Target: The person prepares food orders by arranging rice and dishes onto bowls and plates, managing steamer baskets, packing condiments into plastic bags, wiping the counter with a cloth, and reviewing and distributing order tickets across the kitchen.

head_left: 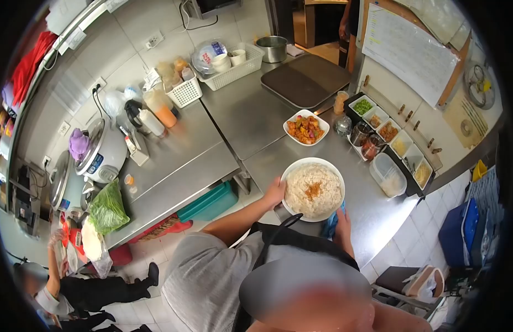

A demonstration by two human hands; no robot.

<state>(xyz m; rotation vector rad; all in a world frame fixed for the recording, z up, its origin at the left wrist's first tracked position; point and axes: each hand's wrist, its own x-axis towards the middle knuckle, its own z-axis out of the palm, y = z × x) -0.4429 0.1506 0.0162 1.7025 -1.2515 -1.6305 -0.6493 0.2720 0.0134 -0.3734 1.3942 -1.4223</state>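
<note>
A round white bowl [314, 190] full of pale rice or porridge with a brown topping in the middle is at the steel counter's front edge. My left hand [274, 191] grips the bowl's left rim. Below the bowl's right side, my right hand [342, 226] is closed on a blue cloth [331, 222], which touches the bowl. Just behind the bowl, a square white dish [306, 128] holds orange-red chunks of food.
Black tray of topping tubs [400, 145], glass jars [361, 133] and a clear plastic container [388, 175] line the right side. A brown tray [306, 80] lies at the back. Rice cookers [101, 155] and bottles stand left. A co-worker [63, 296] is at lower left.
</note>
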